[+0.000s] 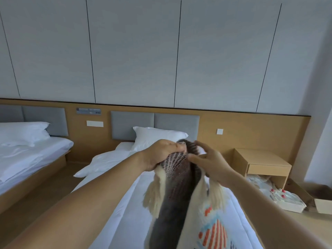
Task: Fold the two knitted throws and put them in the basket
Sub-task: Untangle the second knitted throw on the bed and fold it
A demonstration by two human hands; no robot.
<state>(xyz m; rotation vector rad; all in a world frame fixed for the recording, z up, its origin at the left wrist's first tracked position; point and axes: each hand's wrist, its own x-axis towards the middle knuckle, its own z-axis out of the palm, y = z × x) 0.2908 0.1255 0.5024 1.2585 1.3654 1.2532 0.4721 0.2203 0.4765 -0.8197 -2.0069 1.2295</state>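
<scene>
I hold a knitted throw [177, 191] up above the near bed [125, 209]. It is brown and grey, with cream fringe and a cream part patterned in orange and blue low on the right. My left hand [159, 155] grips its bunched top edge. My right hand [208, 162] is beside it on the right, fingers curled around the cloth and fringe. The throw hangs down toward me, out of the bottom of the frame. I see no basket and cannot make out a second throw.
A white pillow [158, 136] lies at the head of the near bed. A second bed [32, 151] stands to the left across a wooden floor gap. A wooden nightstand [260, 162] is at the right, with a white box [285, 200] and a cardboard box [321, 203] on the floor.
</scene>
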